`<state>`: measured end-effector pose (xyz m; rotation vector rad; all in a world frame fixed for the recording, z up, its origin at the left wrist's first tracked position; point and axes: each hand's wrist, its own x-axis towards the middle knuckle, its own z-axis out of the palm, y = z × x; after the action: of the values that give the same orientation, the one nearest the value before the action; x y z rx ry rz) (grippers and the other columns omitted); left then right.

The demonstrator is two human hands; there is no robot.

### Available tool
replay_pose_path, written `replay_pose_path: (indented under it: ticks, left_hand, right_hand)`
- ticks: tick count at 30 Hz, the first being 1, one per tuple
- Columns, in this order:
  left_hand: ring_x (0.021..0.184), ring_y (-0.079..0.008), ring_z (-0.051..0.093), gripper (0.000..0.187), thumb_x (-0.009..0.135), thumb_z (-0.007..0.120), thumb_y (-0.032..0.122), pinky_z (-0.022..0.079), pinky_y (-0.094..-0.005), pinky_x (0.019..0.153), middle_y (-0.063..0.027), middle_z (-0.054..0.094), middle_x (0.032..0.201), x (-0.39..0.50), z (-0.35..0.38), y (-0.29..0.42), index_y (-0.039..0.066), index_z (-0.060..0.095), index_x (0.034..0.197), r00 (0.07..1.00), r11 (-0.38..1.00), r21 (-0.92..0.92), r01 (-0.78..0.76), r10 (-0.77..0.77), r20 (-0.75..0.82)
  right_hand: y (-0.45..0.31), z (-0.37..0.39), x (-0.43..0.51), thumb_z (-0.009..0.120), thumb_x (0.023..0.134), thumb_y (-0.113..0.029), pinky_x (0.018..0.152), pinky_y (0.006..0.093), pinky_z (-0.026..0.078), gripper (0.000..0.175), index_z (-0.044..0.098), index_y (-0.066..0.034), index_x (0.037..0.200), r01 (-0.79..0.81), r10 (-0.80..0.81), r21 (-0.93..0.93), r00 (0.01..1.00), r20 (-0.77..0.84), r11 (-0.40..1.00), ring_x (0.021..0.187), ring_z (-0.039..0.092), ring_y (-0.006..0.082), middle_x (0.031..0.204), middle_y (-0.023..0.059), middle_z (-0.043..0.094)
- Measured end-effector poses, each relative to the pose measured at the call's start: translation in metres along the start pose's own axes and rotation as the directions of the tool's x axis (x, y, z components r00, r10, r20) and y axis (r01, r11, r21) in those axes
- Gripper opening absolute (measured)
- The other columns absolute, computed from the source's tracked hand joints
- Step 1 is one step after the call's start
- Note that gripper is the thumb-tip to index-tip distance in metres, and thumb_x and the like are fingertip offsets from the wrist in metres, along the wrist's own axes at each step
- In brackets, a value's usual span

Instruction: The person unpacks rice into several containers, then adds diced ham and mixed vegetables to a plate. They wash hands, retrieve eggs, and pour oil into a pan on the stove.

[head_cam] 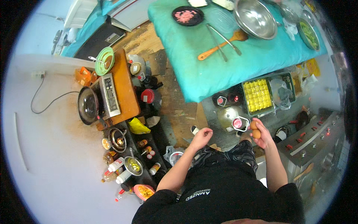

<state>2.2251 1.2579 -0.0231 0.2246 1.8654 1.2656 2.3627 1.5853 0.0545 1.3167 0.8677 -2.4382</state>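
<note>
Two brown eggs rest in my right hand, held between the fingers and thumb. My left hand is loosely curled in front of my body, and no object shows in it. Just left of the eggs stands a large bottle or jug with a red cap and a white handle. Beyond my right hand, a yellow egg tray lies in a dark green crate, beside a clear plastic bag.
A turquoise-covered table bears a steel bowl, a wooden spatula, tongs and a black plate of pink pieces. At left are a wok, an induction cooker and a shelf with seasonings and a ladle bowl.
</note>
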Motion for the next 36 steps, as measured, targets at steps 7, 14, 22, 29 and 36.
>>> replay_pose_path:
  ticks: [7,14,22,29,36]
  left_hand:
    - [0.071,-0.014,0.064,0.026,0.096,0.064,0.022,0.052,-0.03,0.066,-0.0072,0.07,0.086,-0.114,-0.141,-0.057,0.002,0.068,0.112,0.935,0.965,-0.141,0.22,-0.25,-0.252]
    - [0.082,-0.0149,0.066,0.028,0.095,0.065,0.02,0.053,-0.0305,0.075,-0.0093,0.071,0.09,-0.152,-0.207,-0.067,-0.001,0.067,0.114,0.904,0.971,-0.168,0.171,-0.223,-0.364]
    - [0.081,-0.0094,0.06,0.024,0.097,0.064,0.015,0.05,-0.0259,0.074,-0.003,0.068,0.093,-0.134,-0.287,-0.04,0.0,0.066,0.116,0.852,0.976,-0.163,0.145,-0.207,-0.481]
    - [0.083,-0.0172,0.068,0.027,0.095,0.066,0.018,0.054,-0.0318,0.077,-0.0106,0.072,0.094,-0.059,-0.362,-0.011,0.0,0.067,0.116,0.79,0.97,-0.119,0.212,-0.242,-0.563]
    - [0.081,-0.012,0.062,0.025,0.099,0.063,0.016,0.051,-0.0284,0.076,-0.0049,0.069,0.09,0.04,-0.429,0.064,0.0,0.065,0.117,0.818,0.96,-0.159,0.232,-0.281,-0.502]
  right_hand:
    - [0.003,0.168,0.08,0.054,0.102,-0.047,0.05,0.024,0.049,0.036,0.054,-0.0221,0.128,0.076,-0.074,-0.116,0.997,0.024,0.99,0.07,0.062,0.016,0.096,0.0083,0.065]
    - [-0.051,0.276,0.165,0.058,0.099,-0.046,0.048,0.0269,0.045,0.036,0.055,-0.0225,0.125,0.2,-0.203,-0.211,0.979,0.007,0.957,0.069,0.06,0.0163,0.094,0.0054,0.064]
    - [-0.147,0.357,0.285,0.065,0.095,-0.043,0.05,0.0286,0.046,0.053,0.045,-0.0217,0.139,0.333,-0.558,-0.726,0.825,-0.084,0.601,0.069,0.057,0.014,0.097,0.0032,0.058]
    - [-0.223,0.339,0.444,0.066,0.092,-0.036,0.093,0.0482,0.052,0.057,0.044,-0.0201,0.142,0.065,-0.811,-0.994,0.576,0.108,-0.087,0.111,0.06,0.0352,0.116,0.0189,0.061]
    - [-0.23,0.341,0.463,0.071,0.084,-0.018,0.104,0.0475,0.046,0.073,0.037,-0.0236,0.149,0.039,-0.749,-0.993,0.653,0.112,-0.114,0.121,0.054,0.0428,0.13,0.0234,0.052]
